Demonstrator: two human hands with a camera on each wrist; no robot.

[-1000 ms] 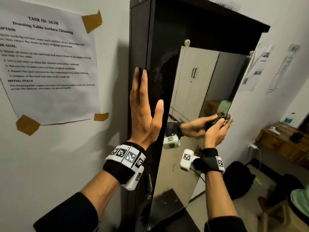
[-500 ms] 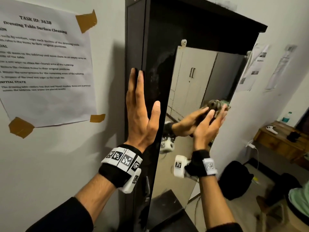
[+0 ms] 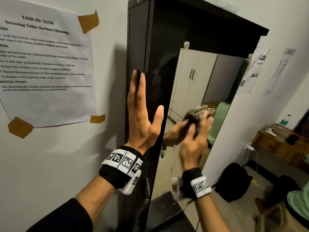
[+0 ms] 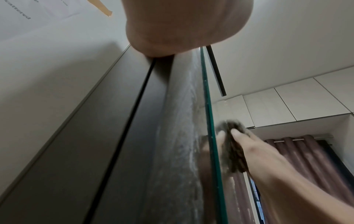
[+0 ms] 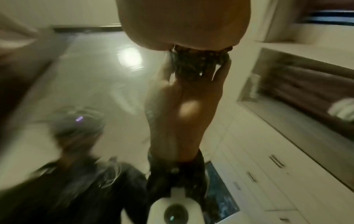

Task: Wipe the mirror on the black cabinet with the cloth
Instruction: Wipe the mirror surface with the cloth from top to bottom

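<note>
A tall mirror (image 3: 199, 81) hangs on the front of the black cabinet (image 3: 184, 25). My right hand (image 3: 199, 126) grips a crumpled dark patterned cloth (image 3: 202, 113) and presses it on the glass near mid-height; both are motion-blurred. The left wrist view shows the cloth (image 4: 234, 153) squeezed between my right hand (image 4: 268, 160) and the mirror's green edge (image 4: 208, 121). In the right wrist view the cloth (image 5: 197, 63) sits under my palm against the glass. My left hand (image 3: 142, 106) lies flat, fingers straight, on the cabinet's left front edge.
A taped paper sheet (image 3: 45, 64) hangs on the wall left of the cabinet. The wall stands right of the mirror, with more papers (image 3: 255, 71). A wooden table (image 3: 282, 143) and a black bag (image 3: 234, 181) are at lower right. A dark ledge (image 3: 167, 213) sits below the mirror.
My right hand has carried the cloth up and then left across the mirror, from near its right edge toward the middle. The left hand has stayed flat on the cabinet.
</note>
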